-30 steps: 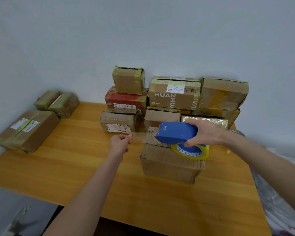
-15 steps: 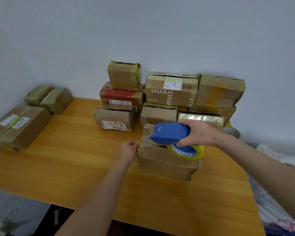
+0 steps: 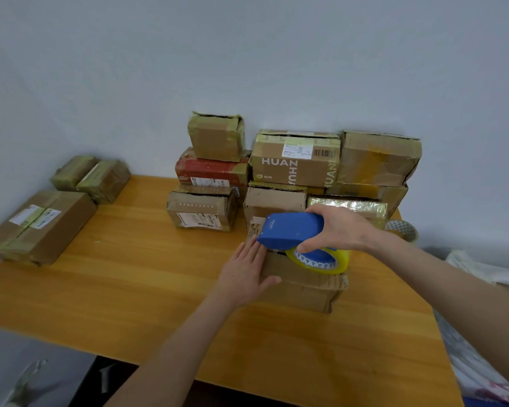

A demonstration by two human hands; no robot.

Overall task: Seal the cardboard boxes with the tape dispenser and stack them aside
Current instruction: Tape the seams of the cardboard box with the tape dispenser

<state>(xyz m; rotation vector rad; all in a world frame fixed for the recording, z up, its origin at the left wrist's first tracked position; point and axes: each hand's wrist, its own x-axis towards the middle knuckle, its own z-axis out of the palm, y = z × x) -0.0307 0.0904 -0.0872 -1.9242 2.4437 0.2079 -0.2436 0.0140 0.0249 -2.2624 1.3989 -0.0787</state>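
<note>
left hand (image 3: 246,270) now on box (image 3: 300,292), frayed cardboard

A plain packing room. Taped parcels (image 3: 296,160) with shipping labels are stacked against a bare wall (image 3: 247,54) on a wooden table (image 3: 130,274).

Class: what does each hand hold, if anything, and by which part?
The right hand grips the tape dispenser by its rear end; the left hand holds nothing, lying flat against the cardboard box.
</note>
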